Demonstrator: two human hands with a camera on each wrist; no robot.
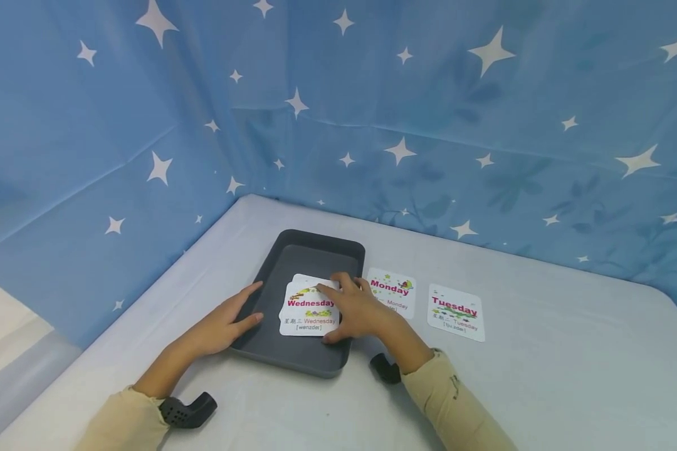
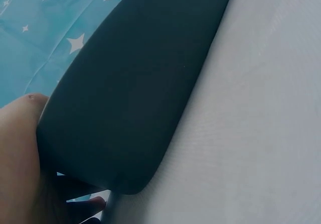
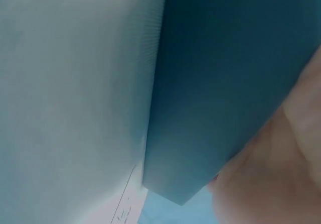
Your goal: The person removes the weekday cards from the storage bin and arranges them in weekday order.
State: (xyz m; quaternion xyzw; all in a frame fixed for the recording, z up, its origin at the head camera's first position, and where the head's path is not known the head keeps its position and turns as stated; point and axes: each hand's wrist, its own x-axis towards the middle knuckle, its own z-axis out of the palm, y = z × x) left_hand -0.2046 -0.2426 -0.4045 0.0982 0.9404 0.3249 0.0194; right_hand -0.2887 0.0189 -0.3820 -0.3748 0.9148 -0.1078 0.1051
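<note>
A dark grey rectangular tray (image 1: 316, 257) stands on the white-covered table, with a white Wednesday flashcard (image 1: 303, 319) in it. The edge of another card (image 1: 300, 277) shows from beneath. My right hand (image 1: 363, 313) reaches over the tray's right wall and holds the Wednesday card at its right side, thumb near the lower corner and index finger across the upper part. At the left wall, my left hand (image 1: 217, 329) grips the tray, thumb over the inside. The left wrist view shows the tray's outer side (image 2: 125, 93) beside that hand, its fingers partly hidden.
Right of the tray lies a Monday card (image 1: 392, 289), partly covered by my right hand, and farther right a Tuesday card (image 1: 457, 312). A blue star-patterned curtain (image 1: 338, 163) rises behind and left of the table. Black wrist devices (image 1: 190, 411) hang at both sleeves.
</note>
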